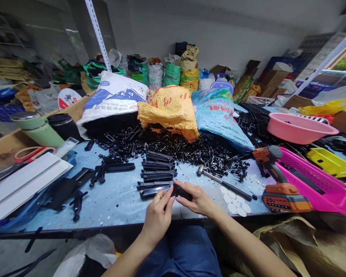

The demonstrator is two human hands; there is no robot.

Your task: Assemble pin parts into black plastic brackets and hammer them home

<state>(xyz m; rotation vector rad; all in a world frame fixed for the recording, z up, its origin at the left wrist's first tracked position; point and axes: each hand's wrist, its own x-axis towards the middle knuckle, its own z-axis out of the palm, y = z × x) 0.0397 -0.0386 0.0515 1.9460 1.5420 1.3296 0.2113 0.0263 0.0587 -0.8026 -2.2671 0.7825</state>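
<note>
From my end of the head feed, I see the left hand [159, 206] and the right hand [198, 197] meeting above the near side of the blue table [112, 215]. Fingertips of both are closed around a black part [184, 192], just right of a row of long black pieces [158, 175]. The fingers cover much of it, so I can't make out its full shape. Beyond, a heap of small black parts [175, 148] runs back under the orange bag [168, 109], which hides how far it goes. A hammer [227, 185] lies to the right, near a drill [276, 174]. The right edge of my view cuts off the magenta basket [328, 206]; the left cuts off the scissors [31, 156].
</note>
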